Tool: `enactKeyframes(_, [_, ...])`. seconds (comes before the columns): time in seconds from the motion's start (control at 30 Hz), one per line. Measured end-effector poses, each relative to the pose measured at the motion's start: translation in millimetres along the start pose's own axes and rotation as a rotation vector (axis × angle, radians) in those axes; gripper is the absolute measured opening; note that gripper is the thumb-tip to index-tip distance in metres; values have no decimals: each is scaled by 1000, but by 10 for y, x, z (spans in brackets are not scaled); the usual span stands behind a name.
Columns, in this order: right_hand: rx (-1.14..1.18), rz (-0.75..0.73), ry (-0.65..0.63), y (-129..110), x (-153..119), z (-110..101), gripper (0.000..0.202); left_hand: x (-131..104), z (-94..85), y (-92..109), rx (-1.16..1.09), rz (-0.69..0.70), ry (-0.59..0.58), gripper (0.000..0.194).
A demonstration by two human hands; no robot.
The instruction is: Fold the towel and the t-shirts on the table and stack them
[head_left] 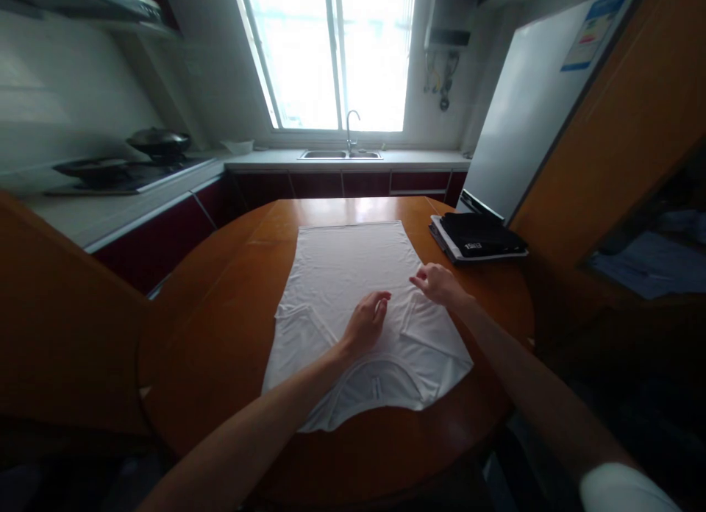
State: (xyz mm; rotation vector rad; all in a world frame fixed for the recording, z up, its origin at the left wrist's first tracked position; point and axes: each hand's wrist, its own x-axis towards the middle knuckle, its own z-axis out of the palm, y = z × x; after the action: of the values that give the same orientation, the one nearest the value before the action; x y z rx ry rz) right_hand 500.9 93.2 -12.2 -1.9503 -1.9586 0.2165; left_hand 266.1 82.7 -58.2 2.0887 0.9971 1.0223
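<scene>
A white T-shirt point(353, 258) lies spread on the round wooden table, its hem toward the window and its neckline toward me. Both sleeves lie out to the sides, and a small label shows inside the collar. Over the middle of the chest is my left hand point(367, 322), fingers loosely bent and a little apart, nothing in them. At the shirt's right edge, just above the sleeve, my right hand point(437, 282) has its thumb and fingers closed in a pinch on the cloth. The exact grip is partly hidden by the hand.
The wooden table point(220, 299) reaches out around the shirt. At its right back lies a stack with a black folded item point(477, 234) on top. Beyond are a counter with a sink point(331, 155), a stove with a lidded pan point(159, 140), and a fridge point(529, 107).
</scene>
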Motion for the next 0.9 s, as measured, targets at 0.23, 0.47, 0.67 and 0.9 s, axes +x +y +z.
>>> enactKeyframes(0.23, [133,-123,-263,263,103,143,23,23,-17,11,-23,-6,-10,32])
enactKeyframes(0.47, [452,-213,-233,343,45,130,22,17,-11,38,54,32,-55,31])
enactKeyframes(0.67, [644,-242,-212,350,-9,93,26,-15,6,75,120,79,-175,28])
enactKeyframes(0.9, [692,-261,-240,322,-16,102,33,-79,-19,119,101,231,-335,26])
